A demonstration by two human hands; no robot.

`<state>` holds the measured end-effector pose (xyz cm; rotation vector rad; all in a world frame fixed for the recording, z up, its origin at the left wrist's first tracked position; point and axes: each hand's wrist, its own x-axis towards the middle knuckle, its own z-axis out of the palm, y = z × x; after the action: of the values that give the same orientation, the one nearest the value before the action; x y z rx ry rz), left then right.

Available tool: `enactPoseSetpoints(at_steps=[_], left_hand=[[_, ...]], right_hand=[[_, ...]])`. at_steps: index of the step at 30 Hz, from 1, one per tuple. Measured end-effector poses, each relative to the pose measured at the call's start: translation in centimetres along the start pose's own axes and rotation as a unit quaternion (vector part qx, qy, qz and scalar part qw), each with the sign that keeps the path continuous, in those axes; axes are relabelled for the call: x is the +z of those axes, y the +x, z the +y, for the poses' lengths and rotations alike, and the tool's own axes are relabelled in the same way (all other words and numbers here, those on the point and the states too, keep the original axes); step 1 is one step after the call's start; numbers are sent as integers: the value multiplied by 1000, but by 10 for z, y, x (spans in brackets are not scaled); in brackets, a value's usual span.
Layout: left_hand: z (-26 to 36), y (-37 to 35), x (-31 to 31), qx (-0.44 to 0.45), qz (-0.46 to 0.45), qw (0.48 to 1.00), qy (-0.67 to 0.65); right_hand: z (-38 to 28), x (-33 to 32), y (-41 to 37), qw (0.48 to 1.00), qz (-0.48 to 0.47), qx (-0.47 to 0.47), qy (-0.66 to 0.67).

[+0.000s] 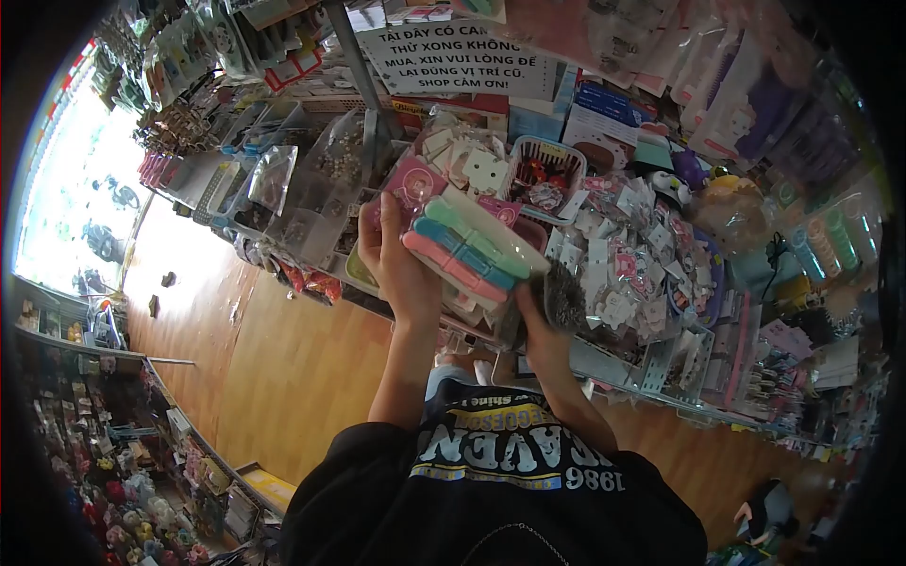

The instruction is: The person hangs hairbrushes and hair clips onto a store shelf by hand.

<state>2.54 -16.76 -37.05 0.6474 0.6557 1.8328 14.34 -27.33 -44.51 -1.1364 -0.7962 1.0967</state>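
Observation:
A clear pack of green, blue and pink pastel pen-like pieces (464, 247) is held up in front of me, tilted down to the right. My left hand (404, 274) grips its left end, fingers behind and along the edge. At the lower right end, my right hand (542, 330) is closed on the pack with the thumb at its corner. A dark grey fuzzy item (564, 298) shows on both sides of that thumb; I cannot tell whether the hand holds it too. Behind the pack lies a pink card package (415, 185), partly covered.
A display counter carries a striped basket (545, 175), a heap of small bagged items (628, 259) and clear bins (311, 203). Above them hangs a printed sign (460, 58). Plastic-wrapped goods (736, 94) hang at upper right. Wooden floor (293, 368) lies left; another shelf (132, 472) stands lower left.

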Motion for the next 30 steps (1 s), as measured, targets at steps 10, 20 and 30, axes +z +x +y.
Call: enactPoseSetpoints(at_steps=[10,20,30], left_hand=[[18,-13,-22,283,-76,896,334],[83,-51,13,294,-531,477,636],[29,-63,-58,-376,-139,915,51]], right_hand=[[-5,-23,14,888,82,-298,-341],[-37,-14,-1,922,-20,-232,-310],[-80,-29,8,794,-109,-156,-578]])
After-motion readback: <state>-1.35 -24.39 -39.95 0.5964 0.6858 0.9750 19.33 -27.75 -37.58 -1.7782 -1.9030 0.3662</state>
